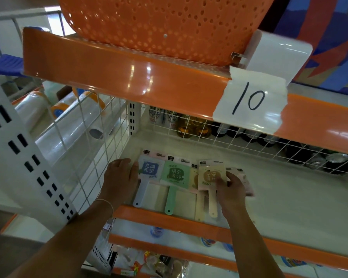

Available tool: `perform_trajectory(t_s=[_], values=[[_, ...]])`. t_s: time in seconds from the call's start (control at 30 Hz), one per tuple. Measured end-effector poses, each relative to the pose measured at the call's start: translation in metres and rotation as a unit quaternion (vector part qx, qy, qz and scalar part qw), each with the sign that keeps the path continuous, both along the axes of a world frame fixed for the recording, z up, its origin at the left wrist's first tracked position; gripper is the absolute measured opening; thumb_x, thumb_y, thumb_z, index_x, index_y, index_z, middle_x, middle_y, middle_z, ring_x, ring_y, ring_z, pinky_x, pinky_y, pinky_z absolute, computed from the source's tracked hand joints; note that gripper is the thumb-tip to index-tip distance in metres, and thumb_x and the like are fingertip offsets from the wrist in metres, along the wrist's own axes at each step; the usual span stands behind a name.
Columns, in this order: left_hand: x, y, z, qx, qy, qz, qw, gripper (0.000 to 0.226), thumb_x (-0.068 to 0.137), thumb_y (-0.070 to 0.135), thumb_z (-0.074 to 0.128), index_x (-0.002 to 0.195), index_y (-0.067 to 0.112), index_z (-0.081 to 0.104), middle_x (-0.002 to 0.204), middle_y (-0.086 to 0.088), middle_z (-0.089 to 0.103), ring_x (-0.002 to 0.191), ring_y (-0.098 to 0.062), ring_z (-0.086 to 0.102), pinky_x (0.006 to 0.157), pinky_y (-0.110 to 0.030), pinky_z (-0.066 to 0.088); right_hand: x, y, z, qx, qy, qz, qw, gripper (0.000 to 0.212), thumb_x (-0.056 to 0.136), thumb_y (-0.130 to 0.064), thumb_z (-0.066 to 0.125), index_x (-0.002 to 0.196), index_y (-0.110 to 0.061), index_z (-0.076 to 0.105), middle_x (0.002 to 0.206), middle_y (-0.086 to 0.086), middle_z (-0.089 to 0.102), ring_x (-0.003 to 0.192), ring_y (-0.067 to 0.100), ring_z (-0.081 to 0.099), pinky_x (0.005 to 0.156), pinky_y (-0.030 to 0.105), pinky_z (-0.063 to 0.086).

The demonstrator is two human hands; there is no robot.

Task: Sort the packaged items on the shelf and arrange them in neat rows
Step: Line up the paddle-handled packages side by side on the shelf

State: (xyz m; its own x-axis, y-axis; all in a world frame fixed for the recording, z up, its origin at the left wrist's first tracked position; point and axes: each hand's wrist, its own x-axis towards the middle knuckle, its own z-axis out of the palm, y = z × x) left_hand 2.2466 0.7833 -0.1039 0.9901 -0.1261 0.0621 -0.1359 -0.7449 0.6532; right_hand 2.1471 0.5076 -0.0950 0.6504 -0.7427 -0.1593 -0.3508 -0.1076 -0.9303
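Observation:
Several packaged paddle-shaped items lie side by side on the white shelf (279,189), handles toward the front edge. The blue package (150,170) is leftmost, the green package (176,174) beside it, then a yellow package (194,178) mostly covered by a beige package (210,175). My left hand (121,177) rests flat on the shelf, its fingers touching the blue package's left edge. My right hand (232,189) pinches the beige package at its right edge, thumb on its face. A pink package (247,185) lies partly hidden under that hand.
A white wire grid (92,137) fences the shelf's left side and back. Cans and bottles (189,125) stand behind the back grid. An orange shelf lip with a "10" label (251,99) overhangs. An orange perforated basket (165,25) sits on top.

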Motion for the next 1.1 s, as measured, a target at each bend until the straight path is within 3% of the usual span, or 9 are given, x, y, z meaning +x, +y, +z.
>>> perform_trajectory(t_s=[0.1,0.17,0.27,0.4,0.53,0.83,0.97,1.1], values=[[0.0,0.0,0.0,0.023,-0.017,-0.021,0.999,0.069,0.086,0.061,0.022,0.105,0.007,0.061,0.107,-0.014,0.063,0.108,-0.031,0.054,0.092,-0.044,0.048,-0.001,0.005,-0.001,-0.083,0.048,0.0,0.995,0.029,0.094,-0.025,0.058,0.122,-0.018,0.061,0.102,-0.002,0.068,0.088,0.018,0.064,0.078,0.032,0.054],[0.0,-0.001,0.0,0.034,-0.019,-0.034,0.999,0.078,0.082,0.064,0.02,0.114,0.006,0.06,0.115,-0.016,0.062,0.116,-0.033,0.053,0.101,-0.044,0.043,-0.003,0.008,-0.001,-0.139,0.073,0.016,0.987,0.029,0.095,-0.025,0.057,0.12,-0.012,0.061,0.1,0.0,0.066,0.084,0.017,0.059,0.075,0.027,0.048],[-0.002,-0.003,0.002,0.049,-0.014,-0.046,0.998,0.085,0.08,0.068,0.019,0.125,0.005,0.055,0.127,-0.017,0.058,0.127,-0.034,0.046,0.109,-0.044,0.032,-0.004,0.008,-0.007,-0.215,0.131,0.039,0.967,0.039,0.094,-0.035,0.054,0.123,-0.01,0.06,0.11,0.005,0.067,0.095,0.023,0.063,0.079,0.028,0.049],[0.0,-0.001,0.0,0.058,0.0,-0.046,0.997,0.079,0.083,0.065,0.025,0.131,0.007,0.051,0.134,-0.017,0.054,0.132,-0.034,0.041,0.113,-0.046,0.03,-0.004,0.01,-0.017,-0.278,0.169,0.044,0.945,0.039,0.092,-0.045,0.048,0.095,-0.009,0.064,0.093,0.011,0.063,0.078,0.022,0.054,0.058,0.025,0.035],[0.001,-0.002,-0.001,0.063,-0.003,-0.05,0.997,0.073,0.086,0.061,0.029,0.129,0.007,0.052,0.132,-0.017,0.056,0.13,-0.034,0.042,0.112,-0.046,0.03,-0.007,0.017,-0.016,-0.296,0.188,0.044,0.935,0.042,0.092,-0.049,0.048,0.095,-0.009,0.064,0.09,0.007,0.054,0.08,0.024,0.054,0.062,0.028,0.04],[0.002,-0.002,-0.004,0.065,-0.016,-0.05,0.997,0.082,0.081,0.067,0.02,0.125,0.007,0.055,0.129,-0.018,0.057,0.129,-0.036,0.043,0.111,-0.046,0.031,-0.009,0.021,-0.012,-0.296,0.182,0.069,0.935,0.049,0.093,-0.05,0.047,0.122,-0.012,0.058,0.099,0.007,0.052,0.094,0.027,0.057,0.069,0.028,0.04],[0.004,-0.001,-0.007,0.068,-0.021,-0.051,0.996,0.081,0.082,0.067,0.021,0.125,0.007,0.054,0.13,-0.017,0.057,0.13,-0.035,0.043,0.111,-0.046,0.031,-0.009,0.022,-0.012,-0.302,0.188,0.069,0.932,0.047,0.093,-0.051,0.048,0.118,-0.013,0.06,0.095,0.005,0.048,0.086,0.023,0.05,0.07,0.029,0.041],[0.003,-0.002,-0.006,0.066,-0.027,-0.052,0.996,0.082,0.081,0.066,0.02,0.126,0.006,0.054,0.13,-0.018,0.056,0.13,-0.034,0.042,0.112,-0.046,0.03,-0.01,0.023,-0.015,-0.301,0.19,0.06,0.933,0.051,0.088,-0.05,0.056,0.119,-0.01,0.06,0.107,0.012,0.055,0.099,0.03,0.057,0.08,0.034,0.048]])
